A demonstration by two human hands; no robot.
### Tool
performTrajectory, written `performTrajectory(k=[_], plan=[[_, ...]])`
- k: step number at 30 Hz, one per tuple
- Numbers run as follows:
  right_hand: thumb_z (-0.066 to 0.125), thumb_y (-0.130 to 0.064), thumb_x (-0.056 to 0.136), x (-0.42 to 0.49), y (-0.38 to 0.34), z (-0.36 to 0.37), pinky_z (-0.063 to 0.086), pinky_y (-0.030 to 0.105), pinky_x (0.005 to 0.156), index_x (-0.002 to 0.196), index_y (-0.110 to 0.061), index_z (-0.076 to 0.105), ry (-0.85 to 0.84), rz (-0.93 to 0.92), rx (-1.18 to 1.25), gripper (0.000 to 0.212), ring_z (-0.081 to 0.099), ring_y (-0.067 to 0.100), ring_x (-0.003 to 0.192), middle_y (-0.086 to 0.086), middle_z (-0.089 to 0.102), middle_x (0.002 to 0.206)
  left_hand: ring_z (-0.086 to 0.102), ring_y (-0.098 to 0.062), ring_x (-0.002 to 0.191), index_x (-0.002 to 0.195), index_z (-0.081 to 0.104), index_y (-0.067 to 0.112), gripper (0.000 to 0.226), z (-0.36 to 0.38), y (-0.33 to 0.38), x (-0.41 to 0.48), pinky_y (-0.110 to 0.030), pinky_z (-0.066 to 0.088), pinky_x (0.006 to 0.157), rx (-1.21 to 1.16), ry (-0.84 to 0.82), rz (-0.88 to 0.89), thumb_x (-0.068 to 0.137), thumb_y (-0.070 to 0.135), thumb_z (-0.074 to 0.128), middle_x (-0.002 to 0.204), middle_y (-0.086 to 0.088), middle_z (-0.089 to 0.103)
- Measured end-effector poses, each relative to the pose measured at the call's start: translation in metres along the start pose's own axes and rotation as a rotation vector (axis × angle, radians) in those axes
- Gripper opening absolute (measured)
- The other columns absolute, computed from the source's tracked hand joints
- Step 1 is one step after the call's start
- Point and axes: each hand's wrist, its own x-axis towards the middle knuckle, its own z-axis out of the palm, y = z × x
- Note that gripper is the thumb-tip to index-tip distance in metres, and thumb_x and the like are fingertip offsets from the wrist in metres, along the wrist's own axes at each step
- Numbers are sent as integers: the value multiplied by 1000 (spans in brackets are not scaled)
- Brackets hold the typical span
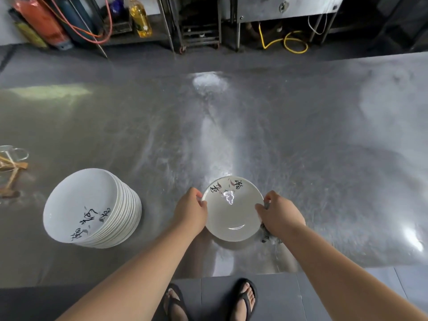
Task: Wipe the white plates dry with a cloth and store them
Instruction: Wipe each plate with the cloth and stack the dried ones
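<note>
**Figure: Plate held at the rim, cloth under the right hand**

I have one plate [232, 210] at 6 o'clock on the table [301, 135], face up, near the front edge. My left hand [191, 213] pinches its rim at the plate's 9 o'clock, thumb on top. My right hand [279, 215] closes on the rim at 3 o'clock, with a dark cloth [266, 235] bunched beneath it; only a scrap of cloth shows, at the plate's 4 o'clock. The hands are apart, the plate between them. I cannot tell whether the plate rests on the table or is lifted just clear of it.

The stack [92, 208] of like plates stands at 8 o'clock, well apart from the one in hand.

The step, as I judge it, is wiping this plate. To do it well I would keep the left hand as the anchor and turn the plate against the cloth, so the right hand sweeps the whole rim, then the well, then the underside. A bright glint at the centre may be water, so that spot wants a pass. A wet glazed rim is likely slippery; I would grip firmly and stay low over the table.
</note>
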Motion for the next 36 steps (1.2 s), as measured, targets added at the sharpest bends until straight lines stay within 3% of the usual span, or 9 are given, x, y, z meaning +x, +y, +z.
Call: performTrajectory(k=[5,11,14,17,19,23,27,31,36], plan=[[54,-55,95,-12,-7,-4,38,27,50,86,-28,44,108,45,-81,31,58,16,60,-6,61,71,63,-22,93,114,61,18,18,-4,-5,3,-30,46,77,-25,-2,48,99,28,65,105,3,67],[49,-55,95,-32,-46,-39,43,25,50,89,-29,42,182,-44,-132,28,63,16,54,-8,68,62,61,-16,79,98,61,31,10,-54,-17,-2,-28,42,68,-35,42,87,94,38,68,79,18,60],[50,-54,93,-45,-91,-45,46,25,50,93,-31,45,164,-146,-116,24,62,6,47,-14,68,58,61,-2,65,88,59,33,10,-100,-28,-7,-25,43,59,-56,105,118,94,37,66,72,19,64],[50,-55,93,-56,-145,-39,42,23,48,92,-32,46,119,-242,-54,23,58,-6,42,-34,62,56,60,0,61,88,61,34,7,-148,-46,-11,-23,40,55,-56,177,121,93,38,64,72,18,67],[51,-55,93,-64,-184,-30,47,23,52,94,-33,48,91,-308,-51,22,60,-3,46,-31,64,58,61,0,64,86,61,36,6,-180,-67,-14,-24,42,57,-63,230,103,91,40,60,74,22,68],[53,-54,90,-80,-255,4,58,28,70,100,-33,51,46,-399,-44,24,69,7,72,-25,71,65,62,-4,61,86,59,42,4,-231,-122,-13,-28,50,58,-46,335,18,87,41,55,75,28,65],[53,-55,88,-96,-300,38,57,28,64,94,-33,53,8,-420,-68,24,67,8,69,-17,71,71,63,-10,70,82,57,44,4,-259,-182,-7,-28,51,65,-50,383,-92,82,47,56,74,18,65],[54,-55,89,-105,-322,65,56,28,60,89,-32,53,-24,-399,-118,23,66,9,67,-15,70,71,63,-10,74,83,53,41,22,-270,-233,-4,-28,45,63,-89,369,-128,81,63,51,80,18,64],[59,-46,89,-110,-329,88,62,37,59,89,-32,52,-12,-353,-124,16,66,13,62,-12,67,70,62,-20,77,78,52,32,31,-266,-259,5,-32,53,69,-16,265,-66,89,60,59,79,13,63]])
